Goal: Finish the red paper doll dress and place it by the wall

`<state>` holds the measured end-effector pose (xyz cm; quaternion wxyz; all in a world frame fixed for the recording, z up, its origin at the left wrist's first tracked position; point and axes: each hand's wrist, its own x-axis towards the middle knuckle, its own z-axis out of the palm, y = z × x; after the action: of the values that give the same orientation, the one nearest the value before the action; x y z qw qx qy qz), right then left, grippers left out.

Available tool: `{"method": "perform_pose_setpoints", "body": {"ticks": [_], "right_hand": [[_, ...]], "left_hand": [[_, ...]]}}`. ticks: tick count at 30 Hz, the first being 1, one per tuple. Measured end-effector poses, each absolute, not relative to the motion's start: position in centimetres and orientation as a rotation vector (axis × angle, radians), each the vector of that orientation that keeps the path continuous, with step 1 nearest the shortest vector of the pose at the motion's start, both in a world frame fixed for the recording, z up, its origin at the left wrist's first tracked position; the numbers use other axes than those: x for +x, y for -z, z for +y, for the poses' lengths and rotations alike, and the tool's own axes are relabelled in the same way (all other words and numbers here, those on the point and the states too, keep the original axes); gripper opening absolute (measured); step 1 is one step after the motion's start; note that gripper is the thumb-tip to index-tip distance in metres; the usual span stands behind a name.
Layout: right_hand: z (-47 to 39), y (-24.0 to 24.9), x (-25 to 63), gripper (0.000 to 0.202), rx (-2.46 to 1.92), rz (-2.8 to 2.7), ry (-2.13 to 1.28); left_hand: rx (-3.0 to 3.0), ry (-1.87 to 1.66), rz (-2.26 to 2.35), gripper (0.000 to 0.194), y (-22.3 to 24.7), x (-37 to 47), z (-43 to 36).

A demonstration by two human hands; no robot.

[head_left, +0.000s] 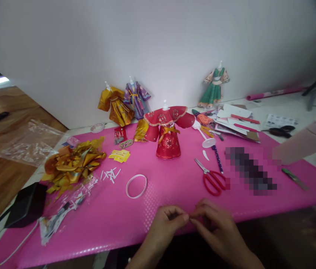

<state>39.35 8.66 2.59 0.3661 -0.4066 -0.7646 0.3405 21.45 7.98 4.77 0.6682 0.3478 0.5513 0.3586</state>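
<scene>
My left hand point(169, 224) and my right hand point(215, 222) meet at the fingertips over the front edge of the pink mat point(104, 220). Thumbs and fingers are pinched together on both; whatever sits between them is too small to make out. Beyond the right hand lie red-handled scissors point(212, 179), blades pointing away. A white ring of tape point(137, 186) rests beyond the left hand, to its left. Farther back stands a small red dress point(169, 144) on a white stand.
Gold scraps point(75, 162), white strips point(110, 174) and a black box point(27, 203) lie left. Gold, purple and green dresses point(215, 87) lean at the wall. Papers point(236, 119), a pen point(218, 158), a cutter point(294, 178) and a pale bottle point(309, 140) are right.
</scene>
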Motion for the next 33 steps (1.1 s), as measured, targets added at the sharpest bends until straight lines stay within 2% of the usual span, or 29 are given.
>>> {"method": "perform_pose_setpoints", "body": {"ticks": [10,18,24,33], "right_hand": [[8.6,-3.4,38.8,0.009,-1.053,-1.808,-0.994],[8.3,-4.0,38.3,0.013,-1.041,-1.553,-1.155],[8.2,-4.4,38.5,0.012,-0.992,-1.544,-1.094],[8.3,-4.1,38.5,0.011,-0.977,-1.732,-0.973]], "left_hand": [[0.809,-0.83,1.25,0.016,-5.0,21.4,8.0],[0.868,-0.907,1.213,0.02,-7.1,21.4,7.3],[0.897,-0.895,1.178,0.014,-7.3,21.1,6.9],[0.813,-0.909,1.189,0.017,-7.0,21.3,7.2]]}}
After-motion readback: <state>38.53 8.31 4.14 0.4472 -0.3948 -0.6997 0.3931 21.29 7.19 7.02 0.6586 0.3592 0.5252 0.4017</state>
